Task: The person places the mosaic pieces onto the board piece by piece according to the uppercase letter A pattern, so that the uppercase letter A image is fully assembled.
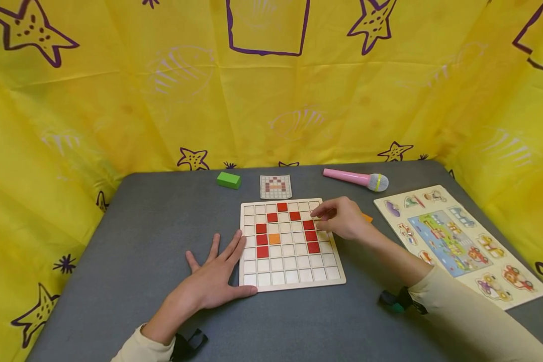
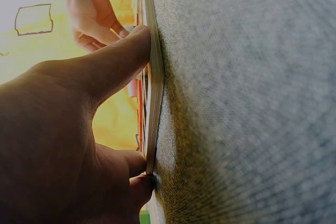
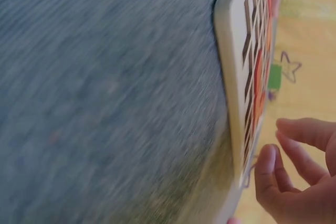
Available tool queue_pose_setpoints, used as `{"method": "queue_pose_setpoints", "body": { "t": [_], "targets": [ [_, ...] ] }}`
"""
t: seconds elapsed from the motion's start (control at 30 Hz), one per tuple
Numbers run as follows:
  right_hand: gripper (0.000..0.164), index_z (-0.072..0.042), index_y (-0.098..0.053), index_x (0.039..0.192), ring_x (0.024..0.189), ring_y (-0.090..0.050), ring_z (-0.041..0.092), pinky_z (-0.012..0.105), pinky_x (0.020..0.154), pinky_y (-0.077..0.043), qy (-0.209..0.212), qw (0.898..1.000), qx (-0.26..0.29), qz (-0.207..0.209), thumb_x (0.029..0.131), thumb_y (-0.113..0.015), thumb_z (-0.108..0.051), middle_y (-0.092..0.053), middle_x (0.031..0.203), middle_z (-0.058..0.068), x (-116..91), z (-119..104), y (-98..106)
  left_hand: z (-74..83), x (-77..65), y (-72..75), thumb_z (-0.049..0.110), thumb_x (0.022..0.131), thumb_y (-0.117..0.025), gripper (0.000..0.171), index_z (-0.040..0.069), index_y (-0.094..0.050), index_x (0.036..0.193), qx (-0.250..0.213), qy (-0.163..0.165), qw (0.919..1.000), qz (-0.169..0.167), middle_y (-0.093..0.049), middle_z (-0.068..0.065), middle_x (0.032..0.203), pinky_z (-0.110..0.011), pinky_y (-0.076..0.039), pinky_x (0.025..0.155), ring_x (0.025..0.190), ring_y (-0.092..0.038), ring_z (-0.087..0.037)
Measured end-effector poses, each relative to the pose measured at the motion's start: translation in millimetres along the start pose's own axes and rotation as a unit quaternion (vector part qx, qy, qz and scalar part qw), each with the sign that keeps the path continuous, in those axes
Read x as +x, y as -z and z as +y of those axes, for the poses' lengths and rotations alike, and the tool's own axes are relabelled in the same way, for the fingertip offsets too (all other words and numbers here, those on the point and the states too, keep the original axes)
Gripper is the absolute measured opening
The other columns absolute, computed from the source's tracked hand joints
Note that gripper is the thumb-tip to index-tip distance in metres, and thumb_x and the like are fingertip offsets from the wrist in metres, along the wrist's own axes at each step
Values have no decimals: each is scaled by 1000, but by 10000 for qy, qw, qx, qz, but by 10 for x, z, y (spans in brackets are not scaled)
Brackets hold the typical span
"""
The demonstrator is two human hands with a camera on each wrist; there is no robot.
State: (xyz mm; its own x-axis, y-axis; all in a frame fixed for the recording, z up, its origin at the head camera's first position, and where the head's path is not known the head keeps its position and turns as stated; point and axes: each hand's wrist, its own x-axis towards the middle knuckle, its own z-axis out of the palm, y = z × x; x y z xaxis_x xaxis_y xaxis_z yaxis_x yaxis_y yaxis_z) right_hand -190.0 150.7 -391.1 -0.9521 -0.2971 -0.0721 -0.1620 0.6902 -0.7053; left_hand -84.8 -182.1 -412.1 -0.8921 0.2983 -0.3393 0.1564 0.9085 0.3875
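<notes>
A wooden grid board (image 1: 293, 287) lies on the table, with several red square tiles (image 1: 313, 247) and a single orange tile (image 1: 274, 239) in its cells. My left hand (image 1: 214, 281) rests spread at the board's left side, its thumb on the near left corner and fingertips at the edge. Over the right edge hovers my right hand (image 1: 344, 218), fingers bent and thumb apart from them; the right wrist view shows nothing between them. Partly hidden behind that hand is an orange piece (image 1: 367, 218). A small pattern card (image 1: 276, 187) with a printed grid lies just beyond the board.
Behind the board to the left is a green block (image 1: 229, 180). A pink toy microphone (image 1: 355, 179) lies at the back right. On the right sits a wooden picture puzzle board (image 1: 461, 246). Yellow cloth (image 1: 253, 110) hangs around the grey table (image 1: 131, 261).
</notes>
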Motion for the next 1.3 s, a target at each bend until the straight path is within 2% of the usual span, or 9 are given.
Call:
{"method": "queue_pose_setpoints", "body": {
  "t": [0.23,0.47,0.9,1.07,1.3],
  "targets": [
    [23,-8,-81,108,83,-64,20,28,65,-52,-215,9995,34,216,84,-83,-7,-74,90,7,-31,194,144,2,1,-2,82,81,-67,118,28,-10,169,3,-23,10000,16,3,9,177,-92,16,97,159,14,-45],
    [25,-6,-80,110,89,-66,21,25,68,-53,-302,9985,21,446,85,-82,-7,-77,98,11,-47,374,261,5,-7,2,82,81,-67,117,28,-11,169,-4,-39,10000,16,3,9,177,-92,16,96,160,14,-45],
    [30,-3,-80,109,79,-64,13,23,63,-50,-398,9955,-255,815,80,-86,-9,-77,93,13,-56,571,429,-3,-6,-8,82,81,-66,117,29,-10,169,-30,-52,10000,24,4,10,176,-92,17,97,160,15,-44],
    [33,-5,-80,111,81,-64,16,23,65,-50,-544,9944,-446,786,79,-86,-11,-77,97,13,-34,648,467,-6,-6,-6,83,81,-66,118,29,-10,169,-38,-39,10000,-2,4,10,176,-92,17,96,160,16,-44],
    [34,-4,-79,112,85,-66,21,29,71,-50,-528,9946,-626,630,79,-84,-11,-77,98,14,-1,677,472,-6,-5,-7,83,81,-66,117,29,-10,169,-57,-53,10000,7,4,10,176,-92,18,96,159,16,-44]
  ]
}}
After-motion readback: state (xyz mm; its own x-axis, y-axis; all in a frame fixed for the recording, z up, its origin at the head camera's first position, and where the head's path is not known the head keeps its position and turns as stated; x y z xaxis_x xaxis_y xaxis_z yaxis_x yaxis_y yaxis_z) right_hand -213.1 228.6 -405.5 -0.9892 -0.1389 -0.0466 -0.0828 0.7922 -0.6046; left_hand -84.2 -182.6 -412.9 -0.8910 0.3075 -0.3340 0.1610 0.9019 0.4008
